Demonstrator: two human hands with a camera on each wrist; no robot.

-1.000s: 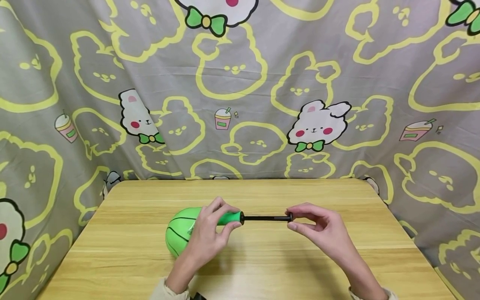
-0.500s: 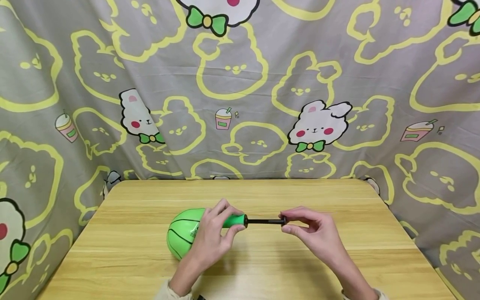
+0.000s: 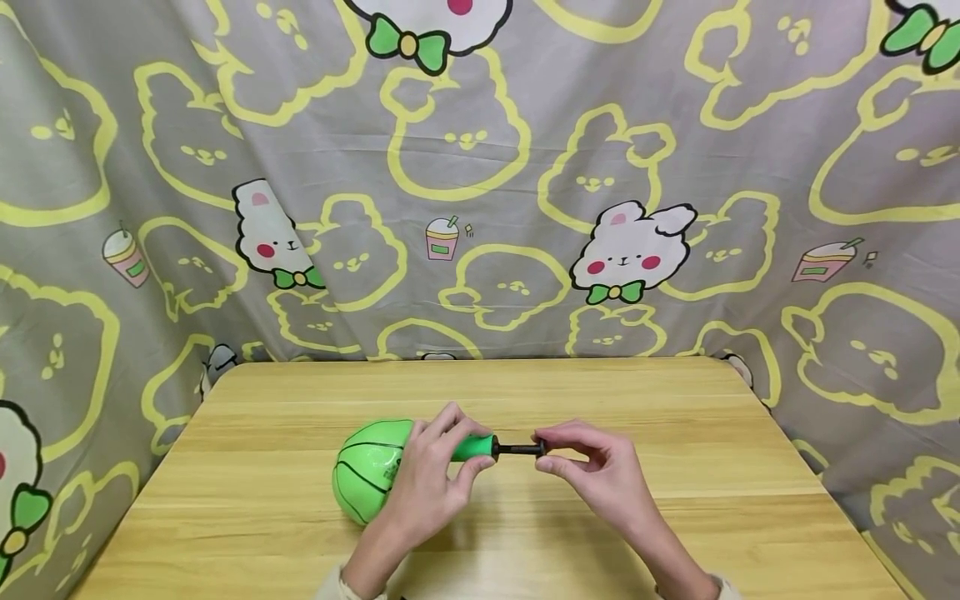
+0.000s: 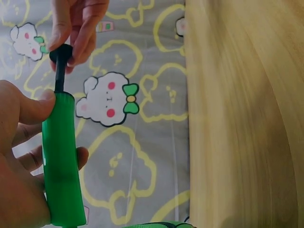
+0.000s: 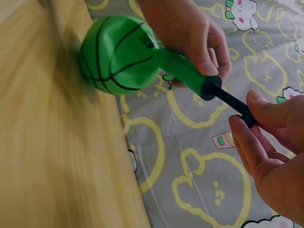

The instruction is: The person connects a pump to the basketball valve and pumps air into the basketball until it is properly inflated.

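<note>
A green hand pump (image 4: 61, 161) with a black plunger rod lies level above the table, its far end against a green ball (image 5: 116, 54) with black basketball lines. My left hand (image 3: 431, 475) grips the pump's green barrel, thumb near its black end cap. With thumb and fingers, my right hand (image 3: 596, 467) pinches the black knob (image 5: 248, 118) at the rod's end. A short stretch of rod shows between cap and knob. In the head view the left hand hides part of the ball and the spot where the pump meets it.
The wooden table (image 3: 247, 492) spreads under both hands. A grey curtain (image 3: 480, 283) printed with yellow bear outlines and white rabbits hangs behind the table and along its sides.
My right hand has moved left, pushing the plunger rod further into the barrel, so less of it shows. The left hand, pump and ball have shifted slightly down and right.
</note>
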